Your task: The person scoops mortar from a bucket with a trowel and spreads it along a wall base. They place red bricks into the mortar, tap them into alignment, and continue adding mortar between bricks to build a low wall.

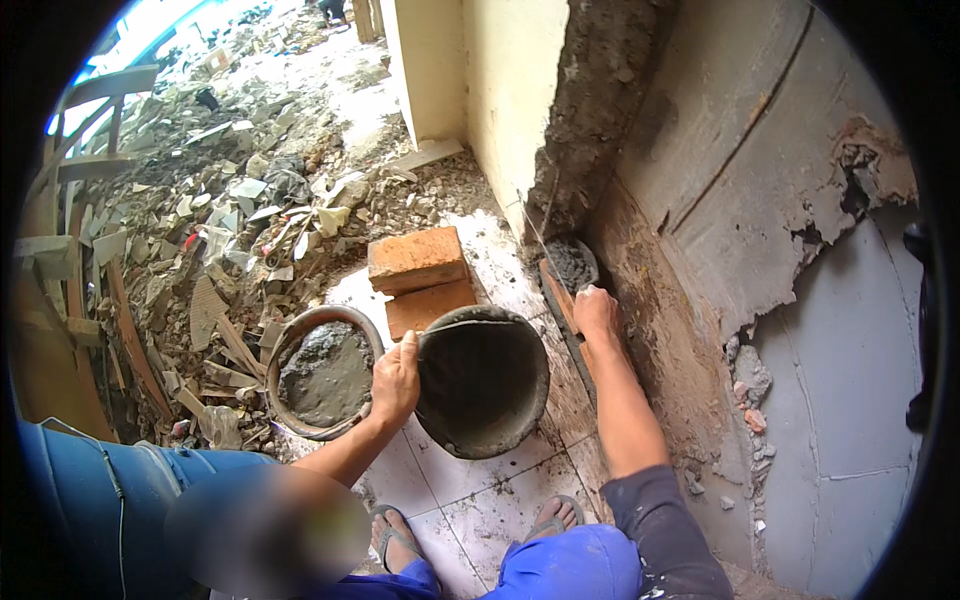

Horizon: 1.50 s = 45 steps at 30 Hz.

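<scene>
Blue knee [570, 565] leaves tiles [492, 497] open before the bucket [482, 400].

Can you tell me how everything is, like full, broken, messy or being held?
Left hand: gripping the bucket's edge
Bucket: open-topped, dark inside
Right hand: closed around a brown tool
Basin: holding grey mortar
Small tub: mortar inside
Bricks: two, set together
Rubble: scattered
Wall: broken, jagged
Tiles: dirty

On my remote feed, I identify a building site: indicators are rubble [230, 215], loose bricks [418, 260], wet mortar [325, 378] and a broken wall [760, 200].
</scene>
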Tool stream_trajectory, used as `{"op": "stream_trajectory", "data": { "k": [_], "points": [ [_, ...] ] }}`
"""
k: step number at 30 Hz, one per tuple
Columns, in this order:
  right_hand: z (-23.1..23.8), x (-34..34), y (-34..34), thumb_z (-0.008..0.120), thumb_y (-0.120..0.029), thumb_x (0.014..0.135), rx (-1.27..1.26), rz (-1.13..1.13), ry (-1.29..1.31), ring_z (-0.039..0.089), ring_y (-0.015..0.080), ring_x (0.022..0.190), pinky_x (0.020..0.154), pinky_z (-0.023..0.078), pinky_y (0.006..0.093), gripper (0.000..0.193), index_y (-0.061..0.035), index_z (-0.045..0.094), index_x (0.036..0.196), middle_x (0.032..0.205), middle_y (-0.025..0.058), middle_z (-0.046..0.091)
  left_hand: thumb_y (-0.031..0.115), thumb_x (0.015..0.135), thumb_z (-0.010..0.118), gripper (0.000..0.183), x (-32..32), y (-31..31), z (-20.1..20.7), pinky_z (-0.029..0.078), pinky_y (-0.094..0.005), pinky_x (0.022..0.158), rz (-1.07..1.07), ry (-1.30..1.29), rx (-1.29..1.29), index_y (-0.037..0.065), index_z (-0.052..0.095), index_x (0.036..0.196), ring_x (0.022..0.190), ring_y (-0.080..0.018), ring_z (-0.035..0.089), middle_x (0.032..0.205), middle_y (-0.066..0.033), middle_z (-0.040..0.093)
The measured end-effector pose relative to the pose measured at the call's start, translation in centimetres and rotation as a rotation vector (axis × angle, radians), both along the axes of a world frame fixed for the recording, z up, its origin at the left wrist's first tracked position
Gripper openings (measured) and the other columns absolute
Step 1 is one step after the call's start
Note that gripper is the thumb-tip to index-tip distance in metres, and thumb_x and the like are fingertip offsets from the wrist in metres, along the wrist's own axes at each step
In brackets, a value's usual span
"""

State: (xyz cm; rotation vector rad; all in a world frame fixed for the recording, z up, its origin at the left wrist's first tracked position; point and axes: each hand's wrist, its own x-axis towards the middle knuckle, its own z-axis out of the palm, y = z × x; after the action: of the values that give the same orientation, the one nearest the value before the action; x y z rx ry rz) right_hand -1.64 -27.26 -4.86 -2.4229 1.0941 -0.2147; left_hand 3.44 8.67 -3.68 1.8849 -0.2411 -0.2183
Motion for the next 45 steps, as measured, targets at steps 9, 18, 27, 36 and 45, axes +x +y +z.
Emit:
{"op": "stream_trajectory", "data": {
  "k": [9,18,27,36,45],
  "points": [
    [0.3,-0.8,-4.0,0.062,-0.029,0.096,0.122,0.006,0.094,0.071,0.0455,0.107,0.095,0.056,0.0536,0.034,0.0003,0.077,0.105,0.11,0.0289,0.074,0.048,0.114,0.042,0.056,0.0,0.1,0.6,0.051,-0.0455,0.083,-0.056,-0.035,0.099,-0.001,0.071,0.116,0.086,-0.0382,0.067,0.094,-0.0264,0.071],
    [3.3,-5.4,-0.4,0.064,-0.032,0.099,0.077,0.195,-0.227,0.071,0.0484,0.092,0.083,0.055,0.0512,0.038,0.0024,0.074,0.113,0.1,0.0301,0.072,0.041,0.114,0.038,0.051,0.7,-0.3,2.7,0.05,-0.0556,0.087,-0.038,-0.088,0.209,0.0,0.067,0.116,0.098,-0.0555,0.062,0.104,-0.0346,0.068],
    [5.7,-18.7,5.4,0.056,-0.019,0.11,0.42,0.055,-0.59,0.055,0.0061,0.061,0.052,0.045,0.0232,0.042,0.0001,0.06,0.147,0.087,0.0025,0.066,0.04,0.114,0.048,0.045,10.4,6.1,6.9,0.058,-0.0388,0.076,0.374,0.264,-0.408,0.002,0.071,0.115,0.083,-0.0205,0.069,0.097,-0.0086,0.075],
    [6.6,-22.1,10.8,0.063,-0.023,0.105,0.658,0.311,-0.464,0.066,0.0087,0.069,0.06,0.053,0.0261,0.052,0.0085,0.057,0.145,0.092,0.0094,0.075,0.035,0.113,0.054,0.041,14.3,8.2,15.4,0.05,-0.0263,0.074,0.265,-0.136,-0.512,0.002,0.075,0.1,0.076,-0.0091,0.059,0.088,-0.0006,0.071],
    [19.3,-2.6,13.9,0.059,-0.016,0.095,0.215,0.82,-0.11,0.069,0.0304,0.067,0.063,0.058,0.0378,0.021,0.0037,0.067,0.091,0.085,0.0184,0.07,0.038,0.113,0.054,0.046,8.1,3.5,15.2,0.037,-0.0263,0.065,0.1,-0.438,-0.159,-0.001,0.074,0.097,0.072,-0.006,0.045,0.078,0.0064,0.059]
  ]
}}
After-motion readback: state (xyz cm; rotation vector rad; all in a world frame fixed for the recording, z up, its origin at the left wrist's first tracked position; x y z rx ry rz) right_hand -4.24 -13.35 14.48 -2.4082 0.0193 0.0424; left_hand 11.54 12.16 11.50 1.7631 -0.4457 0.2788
